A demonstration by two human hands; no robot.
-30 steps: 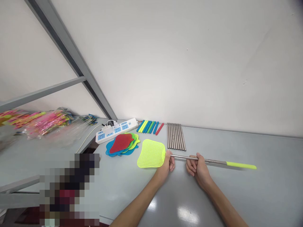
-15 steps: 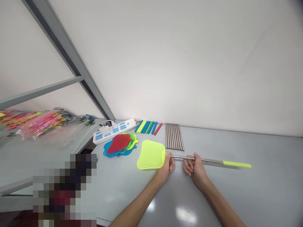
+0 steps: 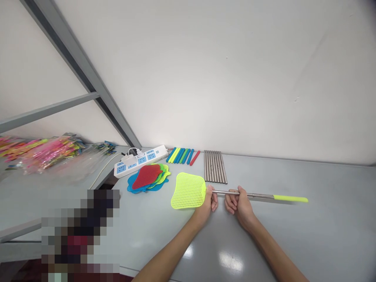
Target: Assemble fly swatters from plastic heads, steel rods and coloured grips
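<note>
A fly swatter (image 3: 188,190) with a yellow-green mesh head, a thin metal telescopic rod and a yellow-green grip lies level across both hands, above the table. My left hand (image 3: 208,203) is closed around the neck, where the head meets the rod. My right hand (image 3: 240,203) is closed on the middle of the rod, with the grip sticking out to the right. Behind the swatter lies a row of metal rods (image 3: 215,167). To their left are several coloured handle grips (image 3: 179,156). A pile of mesh swatter heads, a red one (image 3: 147,176) on top, lies further left.
A white power strip (image 3: 141,160) with plugs and a cable lies behind the pile. Plastic-bagged colourful goods (image 3: 55,152) rest on the surface at far left. A grey metal frame (image 3: 85,78) stands by the wall, and a pixelated area covers the lower left.
My right hand has shifted slightly left along with the grip end, which is a little nearer my left hand. The whole view has moved slightly. Both hands keep their hold.
</note>
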